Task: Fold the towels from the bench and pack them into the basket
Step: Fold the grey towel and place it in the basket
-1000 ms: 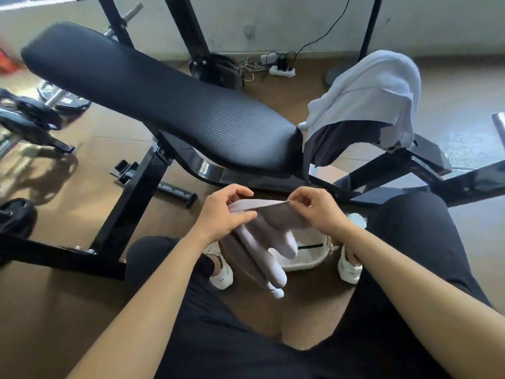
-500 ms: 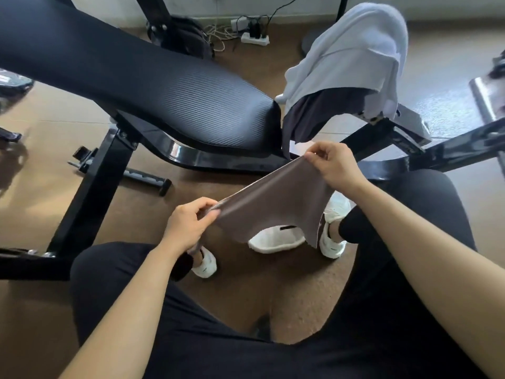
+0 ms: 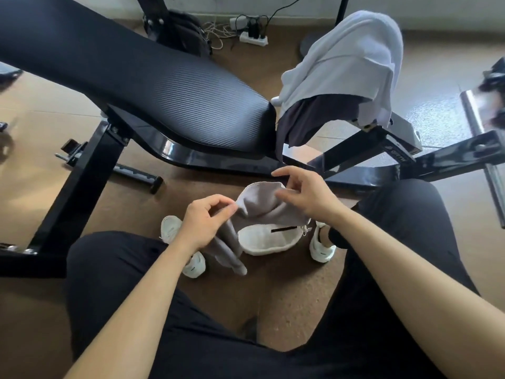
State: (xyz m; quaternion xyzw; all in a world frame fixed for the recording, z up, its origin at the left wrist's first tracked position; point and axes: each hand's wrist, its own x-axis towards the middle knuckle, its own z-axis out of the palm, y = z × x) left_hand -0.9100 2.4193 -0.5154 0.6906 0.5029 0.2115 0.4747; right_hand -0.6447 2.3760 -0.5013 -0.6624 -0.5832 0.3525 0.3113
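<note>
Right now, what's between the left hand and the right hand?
In the head view, only the grey towel lies there, bunched between the left hand and the right hand. Both pinch it, and the white basket shows beneath it.

There are three towels: one grey-brown towel (image 3: 259,206) between the hands, one pale towel (image 3: 347,61) draped over the far end of the bench, and one dark towel (image 3: 308,121) hanging beneath the pale one. There is one white basket (image 3: 269,248) on the floor, one black padded bench (image 3: 164,86), and two hands, the left hand (image 3: 205,222) and the right hand (image 3: 308,195). The floor also holds two white shoes, a left shoe (image 3: 192,266) and a right shoe (image 3: 321,248), one power strip (image 3: 252,39) by the wall and one loose black bar (image 3: 136,175).
</note>
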